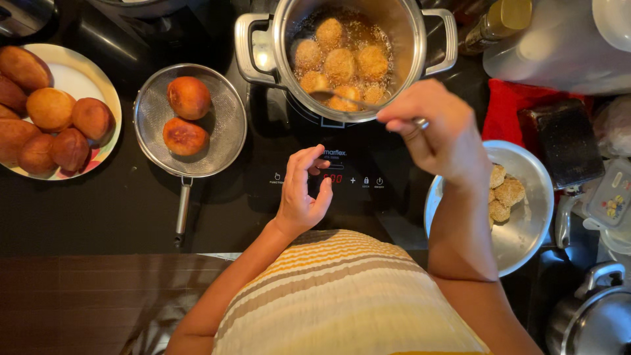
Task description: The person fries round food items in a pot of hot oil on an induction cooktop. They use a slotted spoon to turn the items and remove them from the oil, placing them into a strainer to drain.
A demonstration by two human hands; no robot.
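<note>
1. Your right hand (439,131) is pinched around the handle of a metal spoon (342,100) whose bowl end dips into the steel pot (411,46) of oil. Keep that grip loose and high on the handle so your knuckles stay clear of the rim.
2. The breaded balls (342,62) are floating bunched up in the middle of the pot, some touching. Nudge them apart gently, don't stab, or the crumb coat probably flakes off.
3. Your left hand (303,190) is holding nothing, fingers curled, with the fingertips right at the cooktop control panel (335,179) beside the red readout. Tap lightly, one control at a time.
4. The mesh strainer (217,141) sits just left of the pot with two browned ones in it, so lifting across is a short trip. Let the oil drip first.
5. The raw ones wait in the metal bowl (532,217) under your right forearm, so watch that elbow.
</note>
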